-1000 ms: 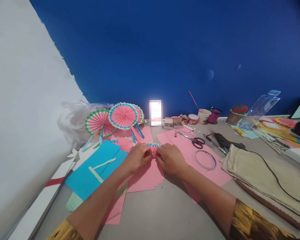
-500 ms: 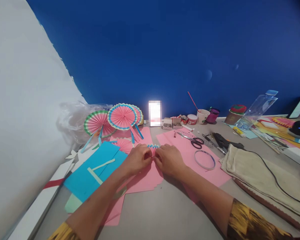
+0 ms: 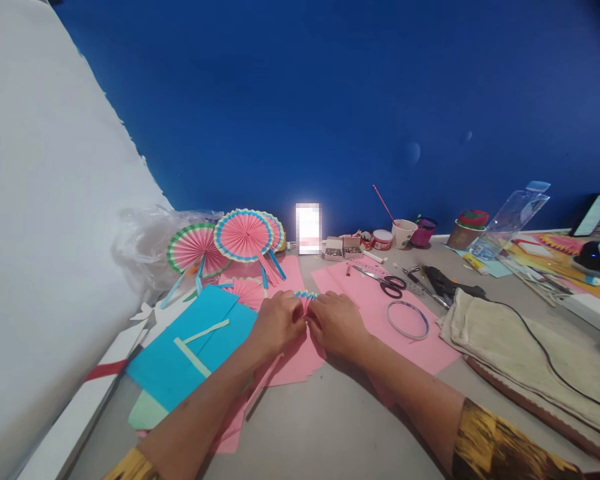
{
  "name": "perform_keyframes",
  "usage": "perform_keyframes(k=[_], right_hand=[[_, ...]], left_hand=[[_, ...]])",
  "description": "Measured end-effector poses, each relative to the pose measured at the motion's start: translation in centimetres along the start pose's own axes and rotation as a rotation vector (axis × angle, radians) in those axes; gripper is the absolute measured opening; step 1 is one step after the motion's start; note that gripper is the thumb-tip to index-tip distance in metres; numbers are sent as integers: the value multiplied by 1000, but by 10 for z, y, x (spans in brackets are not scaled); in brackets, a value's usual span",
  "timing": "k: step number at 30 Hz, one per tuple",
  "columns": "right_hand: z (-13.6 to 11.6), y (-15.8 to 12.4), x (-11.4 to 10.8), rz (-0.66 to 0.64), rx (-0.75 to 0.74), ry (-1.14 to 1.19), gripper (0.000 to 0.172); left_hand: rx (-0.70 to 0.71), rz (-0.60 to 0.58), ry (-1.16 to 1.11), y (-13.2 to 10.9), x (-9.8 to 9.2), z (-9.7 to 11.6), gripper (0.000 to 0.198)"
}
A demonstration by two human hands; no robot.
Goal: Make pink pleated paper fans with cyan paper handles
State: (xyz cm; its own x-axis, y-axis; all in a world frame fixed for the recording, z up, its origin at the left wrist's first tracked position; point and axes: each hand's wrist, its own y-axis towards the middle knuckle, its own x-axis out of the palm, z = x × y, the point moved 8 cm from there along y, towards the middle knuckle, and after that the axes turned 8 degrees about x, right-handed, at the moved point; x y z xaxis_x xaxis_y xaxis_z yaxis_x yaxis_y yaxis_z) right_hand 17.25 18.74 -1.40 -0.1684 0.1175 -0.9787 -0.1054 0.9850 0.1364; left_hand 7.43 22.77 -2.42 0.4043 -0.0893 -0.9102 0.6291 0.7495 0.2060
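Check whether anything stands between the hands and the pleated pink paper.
Nothing visible does: the left hand and right hand both hold the pleated pink paper directly. The scissors lie off to the right, out of the way.

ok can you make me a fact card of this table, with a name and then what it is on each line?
Left hand: pinching pleated pink paper with a blue zigzag edge
Right hand: gripping the same paper, close beside the left
Under the hands: pink sheets
Back left: round pink fans, one green-edged, one blue-banded
Left: blue paper with pale strips on top
Right: black-handled scissors and a thin ring
Far right: tilted clear bottle
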Motion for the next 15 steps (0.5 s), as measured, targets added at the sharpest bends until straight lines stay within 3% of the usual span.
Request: perform_keyframes(k=[9, 15], right_hand=[[1, -5, -7, -42, 9, 30, 24], [12, -8, -10, 10, 82, 11, 15]], left_hand=[[34, -26, 35, -1, -8, 3, 32], [32, -35, 31, -2, -7, 6, 24]])
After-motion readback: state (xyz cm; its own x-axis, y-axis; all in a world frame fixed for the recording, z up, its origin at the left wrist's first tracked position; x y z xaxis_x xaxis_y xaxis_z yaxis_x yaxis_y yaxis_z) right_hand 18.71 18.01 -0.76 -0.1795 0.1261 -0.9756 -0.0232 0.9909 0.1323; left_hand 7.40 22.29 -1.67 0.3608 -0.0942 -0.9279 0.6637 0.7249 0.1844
